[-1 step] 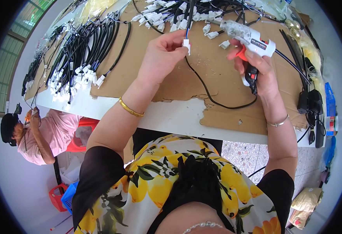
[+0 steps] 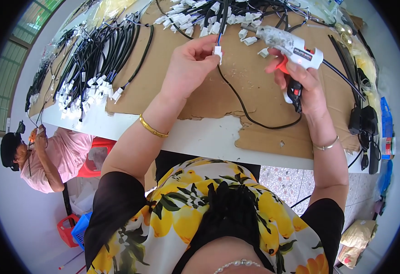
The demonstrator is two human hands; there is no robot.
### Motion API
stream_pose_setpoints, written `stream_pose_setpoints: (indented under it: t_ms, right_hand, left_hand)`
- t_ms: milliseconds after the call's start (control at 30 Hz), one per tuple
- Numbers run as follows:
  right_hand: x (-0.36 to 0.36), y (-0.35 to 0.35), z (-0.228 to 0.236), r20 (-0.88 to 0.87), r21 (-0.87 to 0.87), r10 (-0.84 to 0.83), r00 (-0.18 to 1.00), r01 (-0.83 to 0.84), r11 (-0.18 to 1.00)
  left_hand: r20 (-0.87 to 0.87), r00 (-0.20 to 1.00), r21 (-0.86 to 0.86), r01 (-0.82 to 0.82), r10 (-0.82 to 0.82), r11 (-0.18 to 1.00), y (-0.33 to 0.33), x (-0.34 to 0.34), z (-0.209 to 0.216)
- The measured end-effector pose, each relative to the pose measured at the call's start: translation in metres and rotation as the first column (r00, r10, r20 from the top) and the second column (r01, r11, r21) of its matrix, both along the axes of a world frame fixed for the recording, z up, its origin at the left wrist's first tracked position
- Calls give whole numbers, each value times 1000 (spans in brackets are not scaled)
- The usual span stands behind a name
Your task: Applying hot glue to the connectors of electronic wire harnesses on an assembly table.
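The connector (image 2: pixel 217 53), a small blocky piece of white plastic, stands upright at the tips of the left hand (image 2: pixel 190 66), whose thumb and forefinger are clamped on its side; its lower end pokes out past the thumb. Thin blue and white wires rise from its top into a smooth black sleeve.

Right of the connector and apart from it, the right hand (image 2: pixel 305 82) has its fingers wrapped around the grip of a glue gun (image 2: pixel 295 51), by the red trigger. The gun is of glossy white plastic, its nose crusted and patchy grey, the metal nozzle pointing left, above the connector's level.

Below the connector, a thin black cord (image 2: pixel 240 99) curves toward the right wrist over brown cardboard (image 2: pixel 209 100), torn ragged along its near edge, on the smooth white desk (image 2: pixel 195 139). Left of the connector lie black cables (image 2: pixel 106 52) with white plastic ends; more plugs (image 2: pixel 179 18) are heaped beyond it. Far left, a person (image 2: pixel 58 155) in pink sits on a red stool (image 2: pixel 92 157).
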State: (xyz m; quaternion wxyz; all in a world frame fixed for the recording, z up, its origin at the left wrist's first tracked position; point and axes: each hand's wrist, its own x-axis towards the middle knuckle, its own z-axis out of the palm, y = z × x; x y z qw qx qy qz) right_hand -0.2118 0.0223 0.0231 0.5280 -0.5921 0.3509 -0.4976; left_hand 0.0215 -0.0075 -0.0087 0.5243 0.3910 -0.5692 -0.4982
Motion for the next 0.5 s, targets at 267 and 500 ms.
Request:
stream_pose_setpoints:
  t_ms: [267,500]
  right_hand:
    - [3,10,0,-210,30,65,976,-60,998]
    - [7,18,0,-245,93,58,968,-36,995]
  left_hand:
    - [155,980,-195,-96,127,976,2,0,2]
    - [203,973,-221,-62,108,973,4,-4,2]
